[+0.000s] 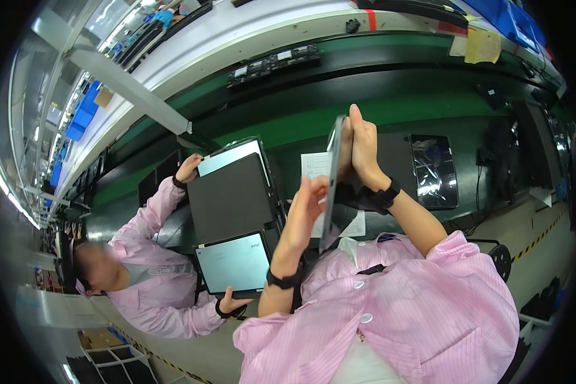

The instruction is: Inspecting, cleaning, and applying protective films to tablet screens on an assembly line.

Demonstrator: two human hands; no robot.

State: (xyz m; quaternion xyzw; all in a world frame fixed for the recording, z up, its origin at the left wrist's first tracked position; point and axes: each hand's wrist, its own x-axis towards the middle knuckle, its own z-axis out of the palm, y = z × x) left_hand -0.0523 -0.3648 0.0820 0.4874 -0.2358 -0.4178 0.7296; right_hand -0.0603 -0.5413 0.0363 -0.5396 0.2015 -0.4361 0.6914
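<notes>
A thin dark tablet (333, 185) stands on edge in front of me, seen almost edge-on, with a glossy face toward the right. My left hand (304, 214) is against its left side, fingers curled at the edge. On the other side my right hand (365, 144) presses along the upper part, fingers straight and together, mirrored in the glossy face. Both wrists wear black bands. Behind the tablet lie white printed sheets (313, 165), partly hidden by it. To the right, a dark glossy panel (434, 171) under crinkled clear film rests beside a dark grey pad (393, 160).
At left a co-worker (153, 275) in pink handles tablets with lit screens (233, 264), a dark foam sheet (227, 198) between them. Beyond runs a green-and-black conveyor (403, 102) carrying circuit boards (275, 64). A metal post (128, 86) slants at upper left. Blue bins (83, 112) stand farther off.
</notes>
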